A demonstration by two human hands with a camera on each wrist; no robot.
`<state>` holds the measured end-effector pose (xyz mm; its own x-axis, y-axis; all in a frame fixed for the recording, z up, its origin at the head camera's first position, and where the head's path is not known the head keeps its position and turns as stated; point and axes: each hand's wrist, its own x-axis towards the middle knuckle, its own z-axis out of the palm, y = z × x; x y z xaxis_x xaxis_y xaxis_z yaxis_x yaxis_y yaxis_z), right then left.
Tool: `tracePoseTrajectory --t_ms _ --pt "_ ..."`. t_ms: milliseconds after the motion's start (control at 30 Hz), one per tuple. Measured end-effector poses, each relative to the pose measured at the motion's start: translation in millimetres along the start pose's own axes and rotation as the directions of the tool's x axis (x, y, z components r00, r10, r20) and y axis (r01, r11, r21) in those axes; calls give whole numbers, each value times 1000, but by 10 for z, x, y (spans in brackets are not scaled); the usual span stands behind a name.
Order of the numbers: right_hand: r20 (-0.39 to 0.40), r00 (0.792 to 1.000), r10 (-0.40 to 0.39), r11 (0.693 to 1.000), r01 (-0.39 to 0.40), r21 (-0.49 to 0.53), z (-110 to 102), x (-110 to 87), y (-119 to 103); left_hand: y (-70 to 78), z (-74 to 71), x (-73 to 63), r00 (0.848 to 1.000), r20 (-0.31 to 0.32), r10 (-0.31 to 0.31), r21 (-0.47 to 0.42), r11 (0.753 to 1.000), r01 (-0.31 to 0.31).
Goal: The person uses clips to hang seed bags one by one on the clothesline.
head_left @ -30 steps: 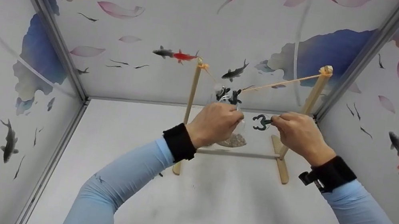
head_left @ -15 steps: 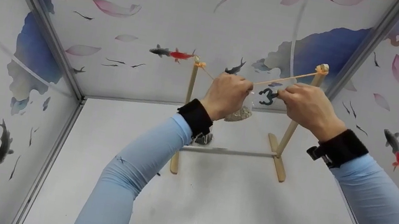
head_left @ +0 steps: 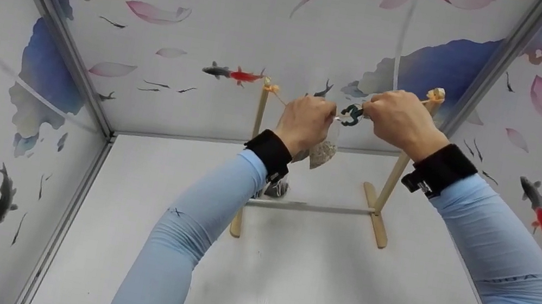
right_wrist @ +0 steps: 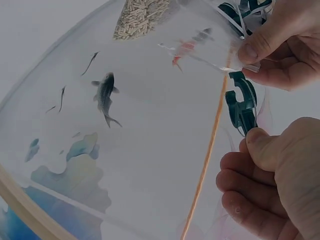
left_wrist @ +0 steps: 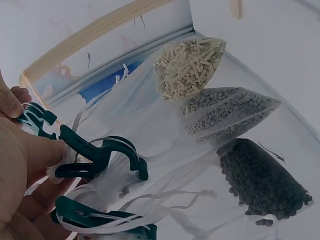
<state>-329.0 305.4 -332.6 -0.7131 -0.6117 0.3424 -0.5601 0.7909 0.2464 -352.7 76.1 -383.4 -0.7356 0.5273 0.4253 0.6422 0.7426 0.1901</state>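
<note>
My left hand (head_left: 307, 125) pinches the top edge of a clear plastic bag of pale pellets (left_wrist: 187, 67) beside the orange cord (right_wrist: 210, 145). My right hand (head_left: 403, 119) pinches the handle end of a dark green clip (right_wrist: 243, 102) between thumb and fingers. In the right wrist view, the clip's jaws face the bag's upper edge, close to the cord. The left wrist view has two more green clips (left_wrist: 100, 155) by the left hand, gathered on bag tops. A bag of grey pellets (left_wrist: 225, 112) and a bag of dark pellets (left_wrist: 260, 182) hang there.
A wooden stand holds the cord between its left post (head_left: 259, 117) and right post (head_left: 401, 165). A pale crossbar (head_left: 311, 205) joins the feet. Behind the stand's left side lies a dark item (head_left: 276, 188) on the white tabletop (head_left: 283, 275). Printed panels enclose the space.
Both hands have risen to the cord, the left lifting the pale pellet bag. Most recently the right hand has moved left, bringing the clip close to the left fingers.
</note>
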Motion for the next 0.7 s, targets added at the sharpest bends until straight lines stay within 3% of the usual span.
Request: tracePoseTrajectory --t_ms 267,700 --pt "124 992 5 1000 -7 19 14 136 -82 -26 17 -12 1000 -10 -11 -62 998 10" --pt "121 993 -15 994 1 111 128 227 -251 -26 38 -34 999 -35 -6 -62 998 4"
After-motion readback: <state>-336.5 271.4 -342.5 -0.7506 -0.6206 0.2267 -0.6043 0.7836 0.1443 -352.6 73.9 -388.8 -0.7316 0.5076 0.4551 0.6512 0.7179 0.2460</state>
